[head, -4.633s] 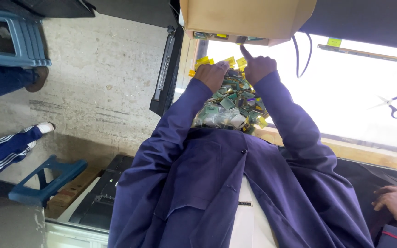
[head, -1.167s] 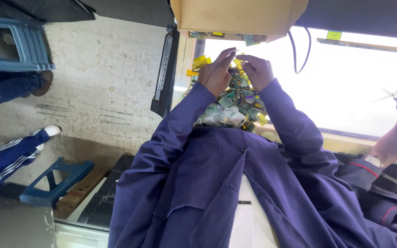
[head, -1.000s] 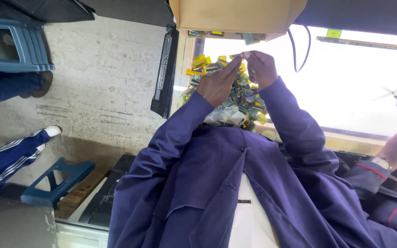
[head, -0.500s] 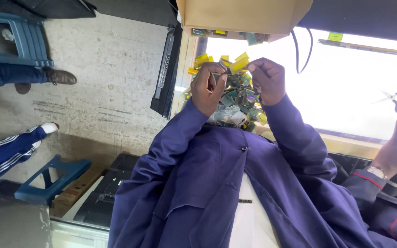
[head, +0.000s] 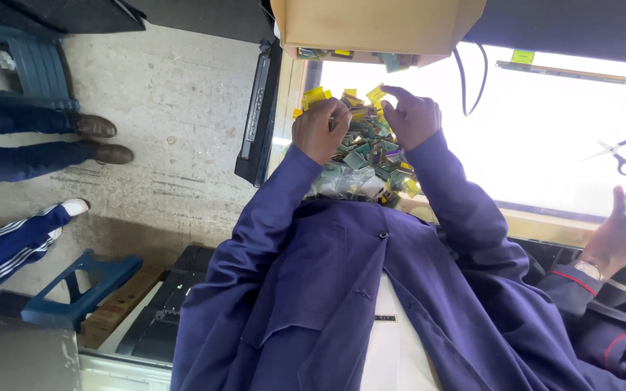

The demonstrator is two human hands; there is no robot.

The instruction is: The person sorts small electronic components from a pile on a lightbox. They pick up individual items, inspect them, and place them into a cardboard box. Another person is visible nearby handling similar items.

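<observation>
While the left hand is curled shut, the right hand pinches a yellow tag above the heap of small green and yellow parts

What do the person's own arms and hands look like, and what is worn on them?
Both arms are covered by long, loose sleeves of a dark blue-purple work jacket, creased at the elbows and ending at the wrists. The left hand and right hand are bare: no gloves, and no ring or watch is visible on them.
</observation>
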